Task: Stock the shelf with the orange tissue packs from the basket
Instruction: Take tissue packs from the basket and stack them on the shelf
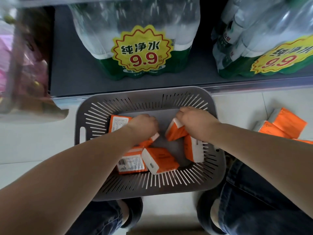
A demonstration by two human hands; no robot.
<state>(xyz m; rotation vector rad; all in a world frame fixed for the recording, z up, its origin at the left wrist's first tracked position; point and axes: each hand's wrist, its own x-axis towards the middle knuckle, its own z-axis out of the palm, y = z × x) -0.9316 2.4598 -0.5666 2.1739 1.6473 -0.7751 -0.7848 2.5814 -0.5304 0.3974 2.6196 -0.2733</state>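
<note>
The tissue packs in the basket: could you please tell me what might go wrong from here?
The right hand pinches a tilted pack by its upper end; it may slip back into the basket. The left hand covers the pack beneath it, so that hold is unclear and may fail. Loose packs on the floor lie near the right leg and could be stepped on.

Matt grey plastic basket [218, 173], glossy film-wrapped tissue packs [159, 160], smooth pale floor tiles [33, 143]

Jumbled orange tissue packs [160, 160] in grey slotted basket [152, 189], by shelf [76, 73]
</note>
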